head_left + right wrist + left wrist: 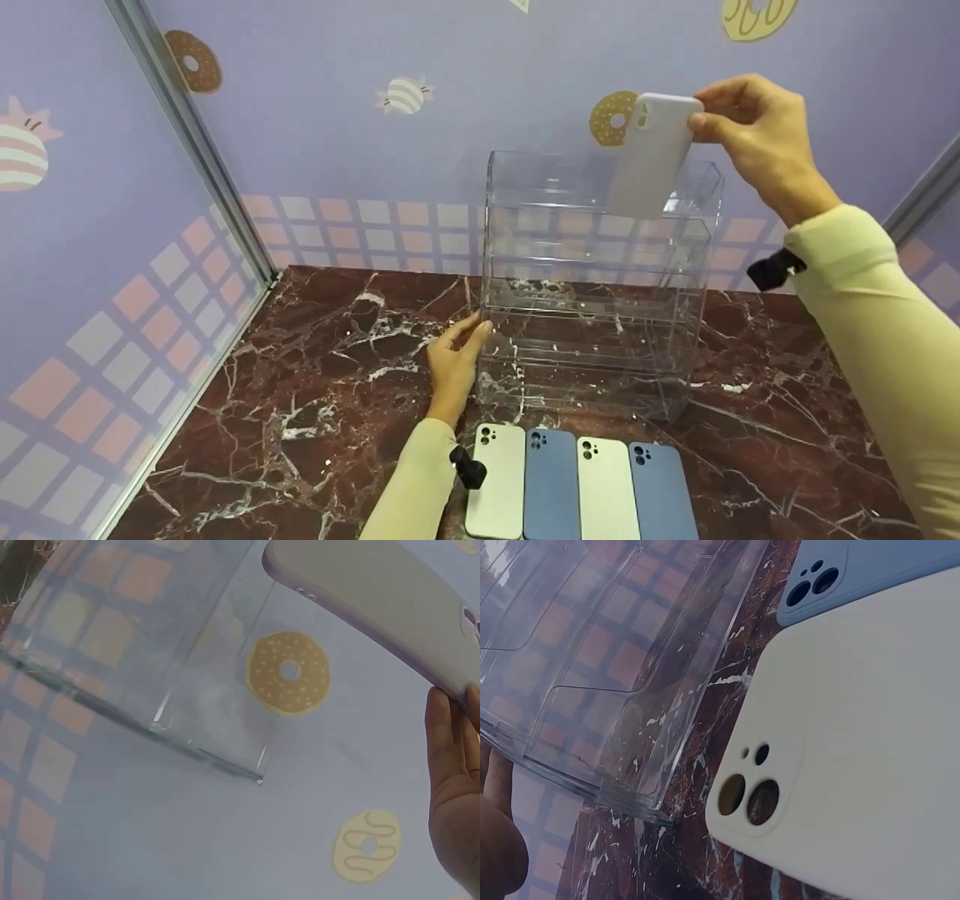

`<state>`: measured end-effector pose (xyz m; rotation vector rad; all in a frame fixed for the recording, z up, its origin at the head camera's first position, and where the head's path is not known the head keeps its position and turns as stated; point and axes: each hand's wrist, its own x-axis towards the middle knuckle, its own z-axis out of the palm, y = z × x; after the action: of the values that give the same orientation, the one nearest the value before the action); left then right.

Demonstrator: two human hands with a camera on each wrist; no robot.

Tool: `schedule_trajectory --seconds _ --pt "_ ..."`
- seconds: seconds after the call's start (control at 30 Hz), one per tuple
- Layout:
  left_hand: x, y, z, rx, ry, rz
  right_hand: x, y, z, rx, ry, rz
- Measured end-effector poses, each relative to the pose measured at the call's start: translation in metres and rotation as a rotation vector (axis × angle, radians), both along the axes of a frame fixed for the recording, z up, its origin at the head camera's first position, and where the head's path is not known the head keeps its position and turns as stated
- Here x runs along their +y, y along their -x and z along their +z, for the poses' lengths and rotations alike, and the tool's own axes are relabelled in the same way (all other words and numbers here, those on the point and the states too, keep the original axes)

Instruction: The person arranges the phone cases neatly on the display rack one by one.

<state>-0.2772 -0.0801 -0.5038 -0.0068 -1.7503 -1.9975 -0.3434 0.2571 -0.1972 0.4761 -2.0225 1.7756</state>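
My right hand (765, 135) pinches a pale lavender phone case (654, 161) by its upper corner, thumb on one side and fingers behind. The case hangs slightly tilted, overlapping the top tier of a clear tiered acrylic rack (592, 306) in the head view. In the right wrist view the case (375, 611) appears beyond the rack's clear side panel (217, 682). My left hand (454, 367) holds the rack's left side edge, thumb toward the front. Its fingers (496, 784) partly pass out of the left wrist view.
In front of the rack lie two cream phone cases (496, 487) (609, 491) and two blue ones (551, 484) (664, 491), alternating in a row on the dark red marbled tabletop (330, 420). A patterned lavender wall (315, 142) rises close behind the rack.
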Motion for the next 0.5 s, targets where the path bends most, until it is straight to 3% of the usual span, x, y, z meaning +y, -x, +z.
schedule_trajectory --seconds 0.5 --pt "0.001 0.0 -0.001 -0.012 0.002 0.017 -0.025 0.033 0.02 -0.009 0.071 -0.022"
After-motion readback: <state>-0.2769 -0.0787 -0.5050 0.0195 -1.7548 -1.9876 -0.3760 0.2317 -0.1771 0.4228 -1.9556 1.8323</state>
